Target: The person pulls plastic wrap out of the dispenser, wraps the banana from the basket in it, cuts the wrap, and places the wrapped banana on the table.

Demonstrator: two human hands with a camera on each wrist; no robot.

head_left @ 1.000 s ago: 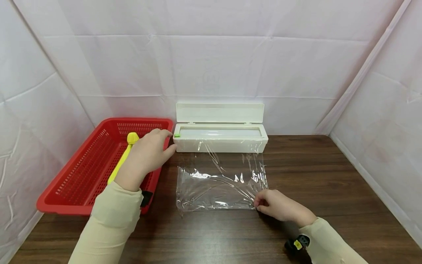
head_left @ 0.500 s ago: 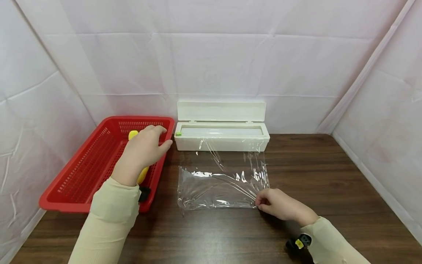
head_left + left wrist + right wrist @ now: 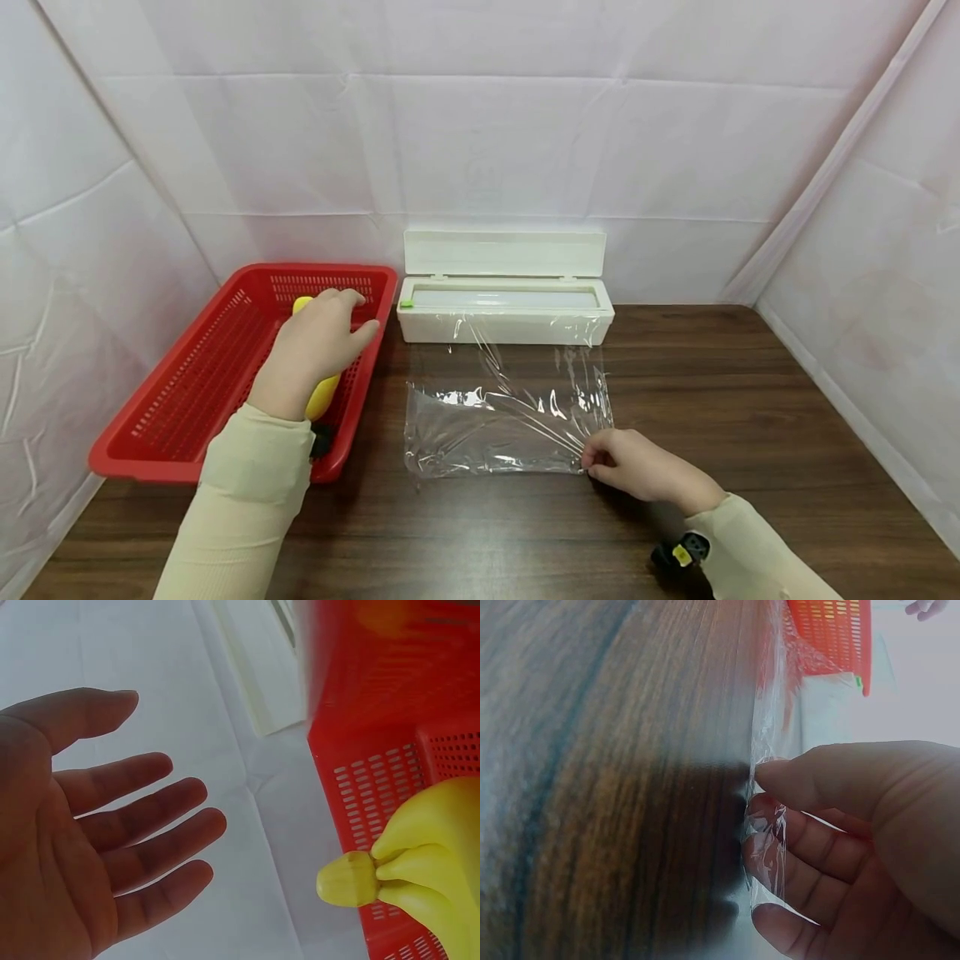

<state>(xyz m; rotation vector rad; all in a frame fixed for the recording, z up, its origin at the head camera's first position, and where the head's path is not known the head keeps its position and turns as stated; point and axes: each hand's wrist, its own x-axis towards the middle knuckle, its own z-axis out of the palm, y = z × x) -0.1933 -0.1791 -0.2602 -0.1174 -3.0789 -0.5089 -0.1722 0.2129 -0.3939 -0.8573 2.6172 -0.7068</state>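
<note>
My right hand [image 3: 648, 471] pinches the near right corner of a sheet of clear cling film [image 3: 495, 429]. The film runs from a white dispenser box [image 3: 506, 327] whose lid [image 3: 505, 254] stands raised at the back. In the right wrist view, film [image 3: 769, 832] lies against the curled fingers, beside the thumb. My left hand [image 3: 311, 346] is over the right part of a red basket [image 3: 198, 350], fingers spread and holding nothing. A bunch of yellow bananas [image 3: 431, 855] lies in the basket, partly hidden below that hand in the head view.
A small green slider [image 3: 407, 304] sits at the left end of the dispenser. The dark wooden table [image 3: 487, 533] is bounded by white cloth walls [image 3: 480, 150] at the back and sides. The basket stands just left of the dispenser.
My left hand has moved left and slightly back, away from the dispenser's left end to over the basket. The right hand keeps its pinch on the film in about the same place.
</note>
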